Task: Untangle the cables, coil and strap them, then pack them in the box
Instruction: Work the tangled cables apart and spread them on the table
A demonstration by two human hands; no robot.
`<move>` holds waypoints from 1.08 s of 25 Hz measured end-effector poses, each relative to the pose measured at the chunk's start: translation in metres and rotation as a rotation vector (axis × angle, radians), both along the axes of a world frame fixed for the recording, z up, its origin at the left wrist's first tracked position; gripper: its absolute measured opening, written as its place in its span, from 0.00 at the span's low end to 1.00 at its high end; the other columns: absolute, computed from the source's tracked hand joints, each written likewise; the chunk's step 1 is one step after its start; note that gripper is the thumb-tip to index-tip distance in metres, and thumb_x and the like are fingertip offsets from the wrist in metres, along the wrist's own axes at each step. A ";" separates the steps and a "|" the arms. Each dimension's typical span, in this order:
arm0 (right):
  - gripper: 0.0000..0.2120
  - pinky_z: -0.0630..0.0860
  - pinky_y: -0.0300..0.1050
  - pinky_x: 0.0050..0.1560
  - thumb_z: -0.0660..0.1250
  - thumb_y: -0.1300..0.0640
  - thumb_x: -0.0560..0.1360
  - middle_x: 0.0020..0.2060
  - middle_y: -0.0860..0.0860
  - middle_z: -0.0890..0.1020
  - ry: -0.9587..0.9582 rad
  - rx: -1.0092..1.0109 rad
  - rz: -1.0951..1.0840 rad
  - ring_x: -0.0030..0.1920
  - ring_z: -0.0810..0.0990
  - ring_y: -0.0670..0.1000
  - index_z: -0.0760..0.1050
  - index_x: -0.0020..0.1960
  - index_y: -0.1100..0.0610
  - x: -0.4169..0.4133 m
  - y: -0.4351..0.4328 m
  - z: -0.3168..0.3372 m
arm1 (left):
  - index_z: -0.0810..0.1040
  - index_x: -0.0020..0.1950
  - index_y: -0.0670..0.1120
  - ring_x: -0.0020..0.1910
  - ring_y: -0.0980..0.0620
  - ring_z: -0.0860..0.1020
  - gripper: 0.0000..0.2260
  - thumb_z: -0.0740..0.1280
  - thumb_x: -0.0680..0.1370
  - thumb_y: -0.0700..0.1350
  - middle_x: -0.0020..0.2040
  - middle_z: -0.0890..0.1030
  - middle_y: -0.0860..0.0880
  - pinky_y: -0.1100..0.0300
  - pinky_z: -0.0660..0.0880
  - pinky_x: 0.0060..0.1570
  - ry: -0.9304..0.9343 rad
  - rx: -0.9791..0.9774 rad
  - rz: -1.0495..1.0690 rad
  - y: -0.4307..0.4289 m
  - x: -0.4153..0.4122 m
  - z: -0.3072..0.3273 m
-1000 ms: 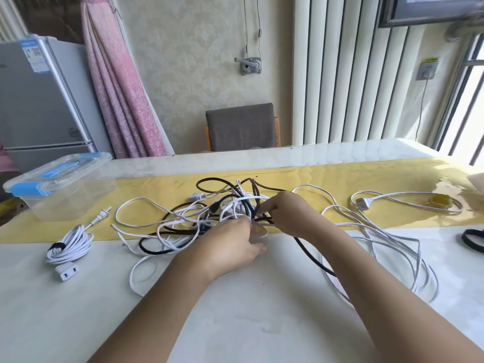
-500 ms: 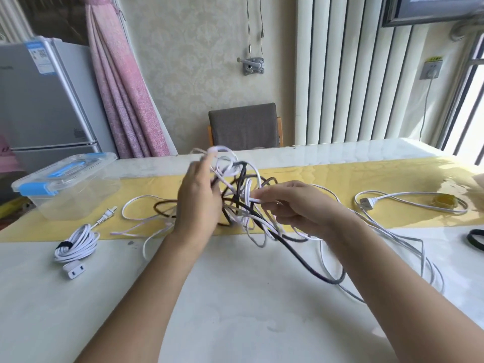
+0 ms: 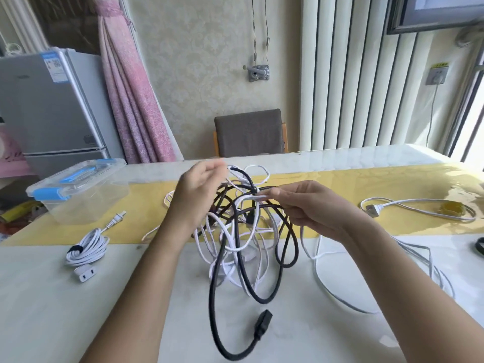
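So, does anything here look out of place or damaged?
Nothing is spilled or broken. Only the cables look odd: a black and white knot, its top held up by the left hand and right hand.

Wall: cream patterned wallpaper (image 3: 204, 48), with a metal crank handle (image 3: 258, 72) mounted on it.
Left: pink curtain (image 3: 131, 100) beside a silver fridge (image 3: 47, 106).
Centre: grey-brown chair (image 3: 248, 132) behind the pale table (image 3: 340, 157).
Right: white ribbed radiator (image 3: 345, 87), wall socket (image 3: 436, 74), sunlit window (image 3: 474, 113).

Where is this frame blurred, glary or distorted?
Head view: the left hand is motion-blurred; the right hand and tangled cables look sharp. Head view: window daylight glares off the yellow runner at far right. Head view: wide-angle distortion slants the fridge.
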State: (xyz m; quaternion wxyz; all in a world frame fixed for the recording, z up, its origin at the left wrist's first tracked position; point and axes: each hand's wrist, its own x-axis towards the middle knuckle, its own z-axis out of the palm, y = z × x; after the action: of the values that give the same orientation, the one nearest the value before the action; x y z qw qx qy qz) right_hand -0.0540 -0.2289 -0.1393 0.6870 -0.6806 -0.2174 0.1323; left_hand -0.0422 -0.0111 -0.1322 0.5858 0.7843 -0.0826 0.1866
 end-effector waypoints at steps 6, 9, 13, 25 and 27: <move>0.04 0.63 0.30 0.27 0.76 0.59 0.68 0.25 0.50 0.78 -0.195 -0.393 -0.388 0.23 0.69 0.40 0.82 0.36 0.56 -0.008 -0.014 0.014 | 0.42 0.79 0.53 0.75 0.52 0.60 0.46 0.72 0.73 0.50 0.79 0.52 0.51 0.55 0.59 0.72 0.420 0.870 -0.242 -0.027 -0.021 -0.017; 0.05 0.63 0.36 0.30 0.77 0.57 0.67 0.26 0.59 0.78 -0.364 -0.316 -0.631 0.27 0.68 0.46 0.82 0.35 0.55 -0.011 -0.026 0.025 | 0.57 0.76 0.45 0.69 0.43 0.69 0.32 0.65 0.75 0.36 0.72 0.68 0.43 0.52 0.67 0.65 0.086 0.851 0.077 -0.032 -0.004 -0.029; 0.04 0.56 0.34 0.23 0.75 0.55 0.68 0.21 0.46 0.70 -0.423 -0.118 -0.829 0.20 0.58 0.44 0.82 0.36 0.53 -0.010 -0.041 0.032 | 0.71 0.64 0.42 0.56 0.40 0.74 0.28 0.63 0.66 0.26 0.59 0.73 0.41 0.49 0.72 0.58 -0.424 0.290 0.614 0.009 0.025 -0.010; 0.12 0.70 0.41 0.36 0.69 0.51 0.72 0.29 0.51 0.79 -0.144 -1.292 -0.106 0.29 0.74 0.46 0.78 0.33 0.56 -0.010 -0.026 0.010 | 0.70 0.65 0.58 0.53 0.51 0.77 0.22 0.67 0.72 0.45 0.57 0.76 0.57 0.56 0.73 0.47 -0.208 0.943 -0.030 -0.025 0.002 -0.036; 0.13 0.67 0.43 0.34 0.69 0.50 0.72 0.29 0.52 0.75 -0.273 -1.311 -0.110 0.33 0.71 0.50 0.76 0.33 0.57 -0.015 -0.008 0.008 | 0.67 0.67 0.60 0.53 0.52 0.76 0.24 0.65 0.73 0.46 0.59 0.74 0.58 0.57 0.73 0.47 -0.189 0.948 -0.058 -0.028 0.001 -0.035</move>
State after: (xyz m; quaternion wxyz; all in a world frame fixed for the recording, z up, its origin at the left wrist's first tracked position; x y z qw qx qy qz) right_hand -0.0687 -0.2368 -0.1316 0.1037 -0.9777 -0.1421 0.1143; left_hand -0.0415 -0.0387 -0.1667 0.1586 0.9419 -0.2333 0.1821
